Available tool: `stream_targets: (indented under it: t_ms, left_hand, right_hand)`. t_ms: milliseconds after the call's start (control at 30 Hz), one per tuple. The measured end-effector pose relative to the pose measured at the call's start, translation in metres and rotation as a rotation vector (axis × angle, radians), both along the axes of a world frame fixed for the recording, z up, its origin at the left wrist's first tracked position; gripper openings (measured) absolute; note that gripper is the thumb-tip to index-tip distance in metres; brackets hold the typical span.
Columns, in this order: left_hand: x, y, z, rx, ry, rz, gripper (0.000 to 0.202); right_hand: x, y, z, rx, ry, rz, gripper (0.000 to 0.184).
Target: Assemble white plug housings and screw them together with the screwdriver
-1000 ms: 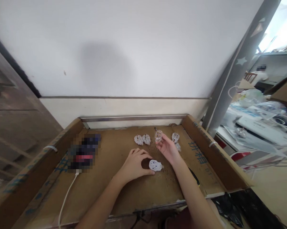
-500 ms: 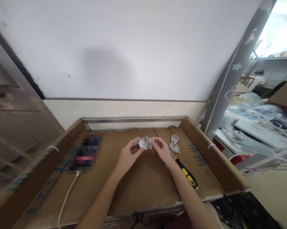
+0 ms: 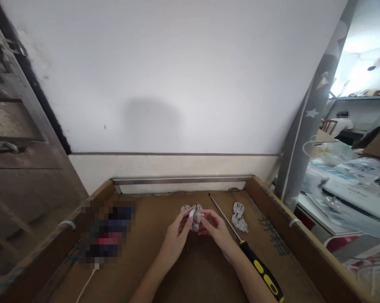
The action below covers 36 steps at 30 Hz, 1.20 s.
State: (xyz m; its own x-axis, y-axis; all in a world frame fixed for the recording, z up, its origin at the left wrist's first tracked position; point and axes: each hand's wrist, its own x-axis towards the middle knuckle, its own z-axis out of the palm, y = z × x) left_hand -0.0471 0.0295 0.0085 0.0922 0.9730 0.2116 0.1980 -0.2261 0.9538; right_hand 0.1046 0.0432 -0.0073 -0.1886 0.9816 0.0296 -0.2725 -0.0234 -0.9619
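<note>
Head view: your left hand (image 3: 176,236), fingers curled, thumb and fingertips pinching a white plug piece (image 3: 191,214); your right hand (image 3: 219,232), fingers bent, thumb and fingertips pinching a clear plug piece (image 3: 196,218). Both pieces sit between your two hands, raised in front of you, side by side; whether they are joined, you cannot tell here. Just beyond your left fingertips, one clear plug (image 3: 185,208), partly hidden. To the right of your right hand, two more clear items: an upper plug (image 3: 238,207), pins up, and a lower plug (image 3: 239,223), set close against it. Between these and your right hand, one screwdriver (image 3: 261,271), black and yellow handle alongside your right forearm, shaft slanting away past your fingers. Well to the left of your left hand, one dark object (image 3: 109,235), pixelated, with a white cable (image 3: 86,283) running from its near end. Under both hands, one cardboard tray (image 3: 145,248), its sides raised to left and right. Beyond your hands, one white wall (image 3: 190,84).
</note>
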Motion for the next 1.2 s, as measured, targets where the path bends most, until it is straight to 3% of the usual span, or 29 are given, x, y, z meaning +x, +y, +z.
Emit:
stream_targets:
  t_ms: [167,367,833,1033,1200]
  left_hand:
    - [0.001,0.005,0.001,-0.132,-0.154,0.077,0.059]
    - [0.002,0.008,0.000,-0.254,-0.219,0.049,0.064]
    - [0.002,0.008,-0.004,-0.205,-0.177,0.019,0.054]
    - [0.003,0.007,-0.005,-0.166,-0.154,-0.001,0.056]
    - [0.004,0.005,-0.001,-0.151,-0.190,0.009,0.057]
  right_hand:
    - [0.003,0.003,0.000,0.036,-0.018,-0.077,0.047]
    - [-0.004,-0.006,0.000,0.149,-0.155,-0.115,0.036]
    - [-0.004,-0.012,0.004,0.305,-0.361,-0.192,0.026]
    - [-0.006,-0.014,0.006,0.318,-0.298,-0.148,0.028]
    - [-0.006,-0.007,-0.002,0.214,-0.182,-0.099,0.037]
